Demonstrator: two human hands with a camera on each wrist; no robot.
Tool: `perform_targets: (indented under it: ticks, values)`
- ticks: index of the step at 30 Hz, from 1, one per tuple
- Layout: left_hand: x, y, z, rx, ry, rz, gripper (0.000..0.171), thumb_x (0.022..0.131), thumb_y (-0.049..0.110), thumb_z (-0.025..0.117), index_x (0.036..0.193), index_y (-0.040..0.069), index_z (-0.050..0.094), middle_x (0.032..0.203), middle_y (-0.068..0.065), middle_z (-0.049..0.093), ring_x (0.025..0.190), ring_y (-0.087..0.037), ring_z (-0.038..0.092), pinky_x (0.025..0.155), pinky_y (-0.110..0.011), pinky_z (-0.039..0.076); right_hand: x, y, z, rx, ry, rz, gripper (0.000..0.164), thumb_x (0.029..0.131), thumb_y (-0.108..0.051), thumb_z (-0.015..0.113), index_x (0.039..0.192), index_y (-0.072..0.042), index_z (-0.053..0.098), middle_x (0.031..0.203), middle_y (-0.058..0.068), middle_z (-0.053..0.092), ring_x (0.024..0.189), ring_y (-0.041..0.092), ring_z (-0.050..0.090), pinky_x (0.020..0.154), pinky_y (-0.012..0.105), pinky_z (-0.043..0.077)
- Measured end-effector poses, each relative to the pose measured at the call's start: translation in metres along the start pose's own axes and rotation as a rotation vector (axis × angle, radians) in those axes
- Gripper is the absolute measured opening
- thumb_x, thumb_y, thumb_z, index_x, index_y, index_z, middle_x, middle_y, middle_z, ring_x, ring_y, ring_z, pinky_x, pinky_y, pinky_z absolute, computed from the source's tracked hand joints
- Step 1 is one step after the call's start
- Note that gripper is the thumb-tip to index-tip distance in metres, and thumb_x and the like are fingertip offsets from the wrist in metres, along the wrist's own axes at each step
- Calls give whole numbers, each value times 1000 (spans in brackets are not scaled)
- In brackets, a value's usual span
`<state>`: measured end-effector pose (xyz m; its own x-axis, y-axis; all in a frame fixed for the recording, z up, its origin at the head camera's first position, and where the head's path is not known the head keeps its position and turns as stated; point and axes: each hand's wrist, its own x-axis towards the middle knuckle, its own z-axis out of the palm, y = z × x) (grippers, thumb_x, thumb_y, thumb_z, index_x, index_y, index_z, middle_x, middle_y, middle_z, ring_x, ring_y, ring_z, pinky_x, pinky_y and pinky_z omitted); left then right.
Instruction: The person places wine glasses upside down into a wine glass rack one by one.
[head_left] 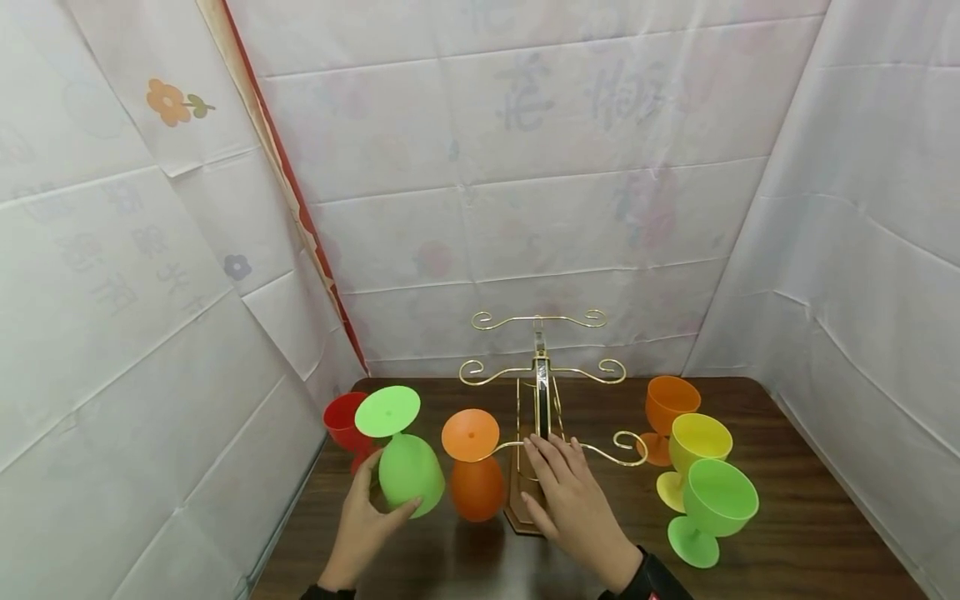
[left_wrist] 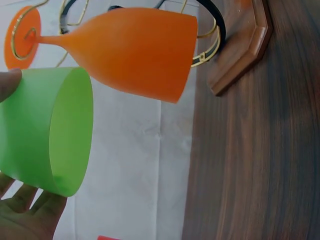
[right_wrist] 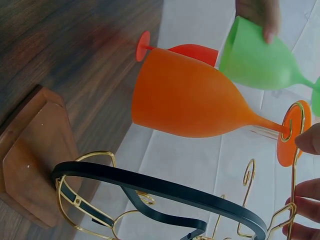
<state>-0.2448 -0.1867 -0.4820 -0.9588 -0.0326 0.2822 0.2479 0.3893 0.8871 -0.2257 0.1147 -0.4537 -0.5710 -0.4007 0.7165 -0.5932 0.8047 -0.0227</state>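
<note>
My left hand (head_left: 367,517) grips a green goblet (head_left: 411,475) by its bowl, thumb on one side and fingers on the other. The goblet is upside down, base up and mouth down, as the left wrist view also shows. Just right of it, an orange goblet (head_left: 477,490) hangs inverted, its base caught in the lower left hook of a gold wire rack (head_left: 542,367). Across the rack's lower front arm rests my right hand (head_left: 573,500), fingers fairly straight. In the right wrist view its fingertips (right_wrist: 311,139) touch the wire beside the orange goblet's base.
A red goblet (head_left: 347,421) stands upright behind my left hand. On the right, upright orange (head_left: 671,404), yellow (head_left: 699,442) and green goblets (head_left: 720,498) form a row. The rack has a brown wooden base (right_wrist: 37,155) on the dark table (head_left: 810,500), with white curtains (head_left: 585,208) around it.
</note>
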Motion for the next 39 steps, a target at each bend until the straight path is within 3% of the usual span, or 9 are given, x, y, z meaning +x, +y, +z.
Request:
perform_targets:
  ticks: [9, 22, 30, 36, 39]
  values:
    - [23, -12, 9, 3, 7, -54, 89, 71, 24, 83, 140, 5, 31, 137, -17, 38, 121, -36, 44, 95, -52, 42, 0, 0, 2, 0, 17, 2, 61, 99, -44, 23, 131, 0, 52, 128, 15, 54, 116, 35, 49, 96, 57, 38]
    - [61, -22, 28, -28, -14, -34, 88, 74, 27, 81, 141, 5, 30, 135, -17, 41, 117, -33, 46, 95, -51, 43, 0, 1, 2, 3, 8, 3, 60, 99, -43, 23, 131, -1, 52, 128, 15, 53, 116, 35, 49, 94, 58, 40]
    - [88, -29, 38, -16, -41, -14, 85, 74, 20, 81, 140, 2, 31, 133, -18, 42, 116, -33, 47, 94, -49, 44, 1, 0, 2, 2, 25, 8, 61, 99, -43, 22, 130, 0, 53, 127, 16, 54, 116, 36, 49, 93, 58, 40]
    - [99, -33, 44, 24, -46, -8, 86, 73, 26, 82, 139, 1, 33, 135, -18, 42, 117, -34, 47, 95, -51, 44, 1, 1, 3, 10, 8, 2, 55, 98, -40, 29, 131, -1, 51, 128, 16, 54, 116, 36, 49, 93, 59, 40]
    - [104, -33, 47, 37, -49, -11, 86, 73, 27, 82, 139, 0, 33, 136, -19, 41, 118, -34, 46, 94, -51, 44, 0, 2, 2, 15, -6, 8, 51, 95, -36, 40, 132, -1, 51, 129, 16, 53, 116, 36, 49, 94, 59, 40]
